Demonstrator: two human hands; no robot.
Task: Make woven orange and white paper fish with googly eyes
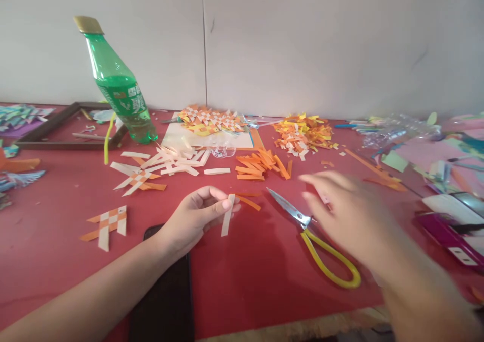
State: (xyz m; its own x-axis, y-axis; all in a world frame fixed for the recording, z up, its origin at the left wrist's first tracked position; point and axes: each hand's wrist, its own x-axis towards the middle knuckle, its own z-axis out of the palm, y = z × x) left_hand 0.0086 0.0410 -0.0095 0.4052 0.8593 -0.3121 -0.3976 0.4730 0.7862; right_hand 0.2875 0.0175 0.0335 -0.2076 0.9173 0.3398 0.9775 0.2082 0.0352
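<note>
My left hand (202,210) pinches a few paper strips between thumb and fingers. A cream paper strip (227,218) hangs down from the pinch, and a folded orange paper strip (249,203) sticks out to the right. Motion blurs my right hand (336,203), which hovers over the table with thumb and fingers apart and nothing visible in them. Just left of it lies a pair of scissors (302,221) with yellow handles, blades pointing away. Loose orange strips (260,164) and cream strips (181,160) lie beyond my hands. A small woven paper piece (109,223) is at left.
A green bottle (123,90) stands at back left beside a dark frame (68,144). Woven paper (212,120) rests on a white sheet, near a pile of orange and yellow scraps (302,132). A dark phone (166,291) lies under my left forearm; a purple stapler-like object (448,236) is at right.
</note>
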